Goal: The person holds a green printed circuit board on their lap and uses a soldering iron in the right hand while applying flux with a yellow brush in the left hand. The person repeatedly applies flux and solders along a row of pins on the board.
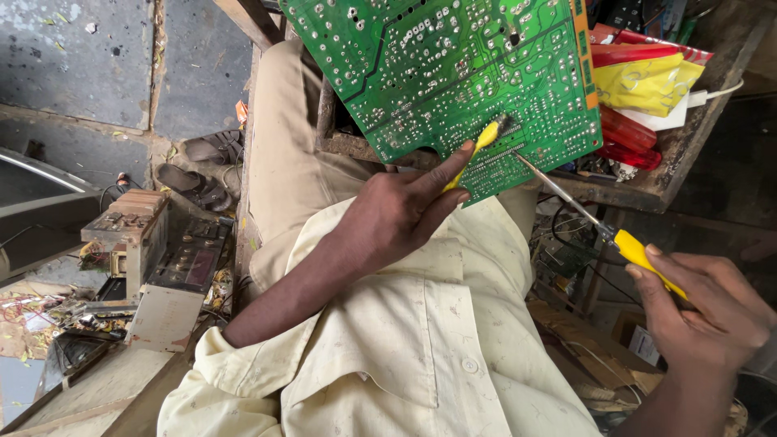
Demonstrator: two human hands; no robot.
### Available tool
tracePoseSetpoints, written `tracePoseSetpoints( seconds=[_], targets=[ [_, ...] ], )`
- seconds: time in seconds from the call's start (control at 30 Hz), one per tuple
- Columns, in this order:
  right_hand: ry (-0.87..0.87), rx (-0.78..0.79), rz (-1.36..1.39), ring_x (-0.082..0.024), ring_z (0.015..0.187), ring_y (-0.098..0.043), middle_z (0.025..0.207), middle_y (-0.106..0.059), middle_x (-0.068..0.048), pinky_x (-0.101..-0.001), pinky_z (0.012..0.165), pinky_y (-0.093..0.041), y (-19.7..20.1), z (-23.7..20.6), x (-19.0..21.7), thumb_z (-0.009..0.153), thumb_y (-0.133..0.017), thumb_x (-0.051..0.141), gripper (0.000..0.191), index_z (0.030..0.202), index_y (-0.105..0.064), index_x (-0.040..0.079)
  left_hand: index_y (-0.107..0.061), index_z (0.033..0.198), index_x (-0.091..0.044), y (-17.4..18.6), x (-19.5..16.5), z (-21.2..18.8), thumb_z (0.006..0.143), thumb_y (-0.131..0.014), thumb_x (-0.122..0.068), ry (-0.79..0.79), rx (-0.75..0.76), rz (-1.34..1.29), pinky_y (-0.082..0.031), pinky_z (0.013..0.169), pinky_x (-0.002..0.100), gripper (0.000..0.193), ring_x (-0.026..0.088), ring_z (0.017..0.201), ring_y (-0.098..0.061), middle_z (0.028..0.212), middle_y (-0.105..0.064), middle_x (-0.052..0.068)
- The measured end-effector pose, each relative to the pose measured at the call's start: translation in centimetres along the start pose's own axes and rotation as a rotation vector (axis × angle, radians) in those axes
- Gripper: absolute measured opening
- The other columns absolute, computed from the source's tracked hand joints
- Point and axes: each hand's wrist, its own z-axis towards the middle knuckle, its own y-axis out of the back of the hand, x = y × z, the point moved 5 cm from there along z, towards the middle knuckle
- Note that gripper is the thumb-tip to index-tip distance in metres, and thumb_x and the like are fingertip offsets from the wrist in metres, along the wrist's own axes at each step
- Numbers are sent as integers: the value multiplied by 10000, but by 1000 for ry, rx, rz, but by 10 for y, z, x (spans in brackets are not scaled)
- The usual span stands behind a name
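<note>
Head view: right hand (702,311) (gripping) points screwdriver (603,231) at circuit board (453,73).

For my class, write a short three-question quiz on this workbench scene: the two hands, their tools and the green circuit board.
1. True or false: the left hand holds a yellow brush against the green circuit board.
2. Which tool does the right hand hold? A. a pair of pliers B. a thin metal-tipped tool with a yellow handle C. a hammer
3. Fill in: the tip of the right hand's tool points at the board's ____ edge.

Key
1. True
2. B
3. Lower
</note>
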Motion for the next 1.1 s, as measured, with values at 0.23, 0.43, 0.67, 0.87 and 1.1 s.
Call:
tracePoseSetpoints(
  seconds=[0.23,0.43,0.67,0.87,1.1],
  targets=[
    [43,9,-8,-210,938,-738,1059,-711,-220,-243,839,-626,-2,-16,-21,999,-871,-89,250,1213,-747,-51,-384,1592,-49,-19,-3,0,1055,-706,-251,-80,9,220,-498,560,450,658,275,594,-616,771,-661,105],
    [74,-34,-33,-216,895,-739,1014,-713,-222,-243,791,-623,-9,-10,-5,960,-870,-85,259,1189,-751,-55,-326,1608,-14,-33,-3,1,1052,-655,-208,-164,27,423,-477,531,435,674,255,611,-591,796,-617,99],
    [42,-60,-12,-224,912,-741,1036,-717,-227,-255,791,-616,-15,-13,-4,972,-877,-92,247,1183,-754,-56,-283,1584,88,-44,-1,2,976,-625,-93,-208,113,616,-477,510,425,721,255,640,-603,799,-603,119],
    [-4,-100,36,-237,892,-743,1026,-716,-234,-261,752,-615,-27,-50,-51,981,-850,-76,198,1149,-747,-75,-309,1559,124,-47,-9,9,890,-606,-40,-111,270,599,-473,439,424,750,248,533,-591,759,-615,133],
    [-100,-462,-309,-279,789,-640,974,-724,-248,-349,704,-509,-2,-112,-165,1067,-696,-77,66,1060,-693,-143,-380,1565,12,-17,-13,11,1079,-604,-192,-98,176,153,-430,461,437,572,231,443,-502,599,-571,104]
  ],
)
